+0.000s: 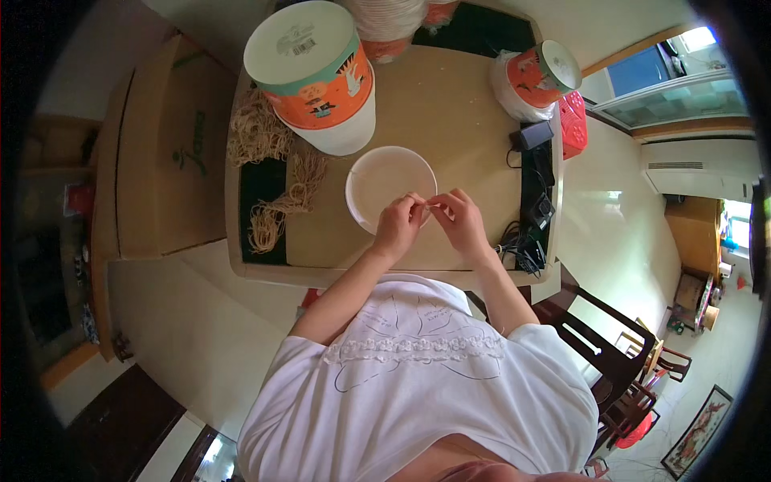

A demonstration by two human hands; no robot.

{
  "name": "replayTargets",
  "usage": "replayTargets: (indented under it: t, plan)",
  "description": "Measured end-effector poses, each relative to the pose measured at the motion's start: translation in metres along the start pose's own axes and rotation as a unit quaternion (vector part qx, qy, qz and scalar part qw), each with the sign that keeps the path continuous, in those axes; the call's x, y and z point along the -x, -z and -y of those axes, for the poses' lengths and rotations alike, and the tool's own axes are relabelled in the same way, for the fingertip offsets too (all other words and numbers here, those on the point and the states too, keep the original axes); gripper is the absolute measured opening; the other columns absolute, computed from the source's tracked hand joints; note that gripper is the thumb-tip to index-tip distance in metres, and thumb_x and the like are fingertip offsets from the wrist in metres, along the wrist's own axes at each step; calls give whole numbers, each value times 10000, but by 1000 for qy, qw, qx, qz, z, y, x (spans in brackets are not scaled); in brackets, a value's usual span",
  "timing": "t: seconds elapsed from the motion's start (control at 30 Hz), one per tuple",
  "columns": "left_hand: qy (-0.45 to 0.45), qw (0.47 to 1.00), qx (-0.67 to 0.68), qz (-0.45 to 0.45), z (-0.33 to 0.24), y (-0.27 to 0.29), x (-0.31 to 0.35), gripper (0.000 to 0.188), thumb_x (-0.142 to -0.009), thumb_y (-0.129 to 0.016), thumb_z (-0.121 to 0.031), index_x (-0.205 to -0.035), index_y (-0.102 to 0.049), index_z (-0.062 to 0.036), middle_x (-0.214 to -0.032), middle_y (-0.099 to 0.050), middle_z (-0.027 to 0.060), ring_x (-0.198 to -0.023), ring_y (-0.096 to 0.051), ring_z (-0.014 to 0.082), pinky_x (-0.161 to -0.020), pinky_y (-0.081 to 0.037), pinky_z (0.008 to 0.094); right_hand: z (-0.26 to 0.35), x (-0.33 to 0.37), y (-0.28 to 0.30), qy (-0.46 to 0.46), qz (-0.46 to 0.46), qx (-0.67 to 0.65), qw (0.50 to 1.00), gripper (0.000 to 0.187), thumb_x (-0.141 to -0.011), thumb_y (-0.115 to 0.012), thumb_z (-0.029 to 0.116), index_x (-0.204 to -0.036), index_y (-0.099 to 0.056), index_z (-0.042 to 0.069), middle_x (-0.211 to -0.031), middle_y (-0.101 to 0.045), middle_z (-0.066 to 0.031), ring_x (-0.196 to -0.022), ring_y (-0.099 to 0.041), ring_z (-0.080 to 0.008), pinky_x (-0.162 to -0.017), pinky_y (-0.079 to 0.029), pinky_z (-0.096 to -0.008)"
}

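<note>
"White shirt [418, 386] nearest the camera. Beyond it?"

"Left hand [397, 226] and right hand [461, 228], fingertips meeting, both seemingly pinching one tiny bit [428, 203], too small to name."

"Where is it?"

"Between the tips, over the right side of the bowl [387, 173]. The bowl's middle lies left and slightly away from it; the left hand is nearer."

"Its long axis?"

"Cannot tell; the bowl is round."

"Counts?"

"One bowl. Outward, two patterned tubs: a big tub [321, 92] far left, a small tub [532, 76] far right. Strands [261, 136] at left merge, uncountable. One box [173, 153] beyond them."
</note>
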State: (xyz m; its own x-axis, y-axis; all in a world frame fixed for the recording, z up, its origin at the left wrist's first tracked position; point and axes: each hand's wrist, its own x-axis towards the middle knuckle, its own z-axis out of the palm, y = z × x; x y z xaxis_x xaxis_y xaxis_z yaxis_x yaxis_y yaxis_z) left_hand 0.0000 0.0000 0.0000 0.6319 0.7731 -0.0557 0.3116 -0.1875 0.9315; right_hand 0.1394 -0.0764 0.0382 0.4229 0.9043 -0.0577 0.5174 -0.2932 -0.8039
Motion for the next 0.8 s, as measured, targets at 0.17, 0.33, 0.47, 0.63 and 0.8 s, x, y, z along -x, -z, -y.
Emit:
replayTargets:
  t: [0.17, 0.33, 0.47, 0.63, 0.8]
  plan:
    - [-41, 998, -2, -50, 1, 3, 0, 58, -851, -579, -43, -903, -579, -18, -852, -629, 167, -802, -618, 357, -685, -492, 418, 8, -19, 10, 9, 34, -3, 999, 109, -837, -654, 110, -930, -685, 62, -843, -606, -132, -755, -622, -282, -671, -501, -365]
    - [-28, 999, -17, -41, 0, 4, -4, 42, -853, -575, -46, -882, -570, -17, -839, -630, 166, -789, -619, 355, -683, -488, 427, 5, -27, 15, 16, 67, 61, 996, 109, -833, -648, 114, -927, -662, 60, -854, -608, -128, -777, -631, -276, -688, -504, -369]
    - [-17, 999, -14, -34, 3, 3, -2, 34, -848, -574, -39, -877, -574, -20, -813, -630, 160, -767, -621, 350, -678, -493, 414, 11, -23, 15, 7, 104, 70, 992, 109, -821, -654, 125, -907, -632, 61, -861, -607, -119, -788, -632, -283, -703, -508, -378]
    - [17, 999, 40, -8, -7, 5, -3, 65, -838, -570, -12, -898, -588, -29, -812, -637, 150, -773, -629, 339, -681, -510, 392, -2, -4, -8, 57, 66, 60, 994, 97, -800, -662, 111, -874, -615, 69, -842, -598, -114, -767, -621, -288, -675, -505, -385]
    - [-85, 994, -12, -70, -17, 9, -12, 112, -822, -593, 19, -915, -620, -36, -846, -666, 120, -764, -657, 300, -678, -530, 342, 4, 13, -14, 32, 32, 13, 999, 81, -803, -659, 102, -863, -615, 71, -821, -589, -108, -738, -606, -285, -649, -497, -381]
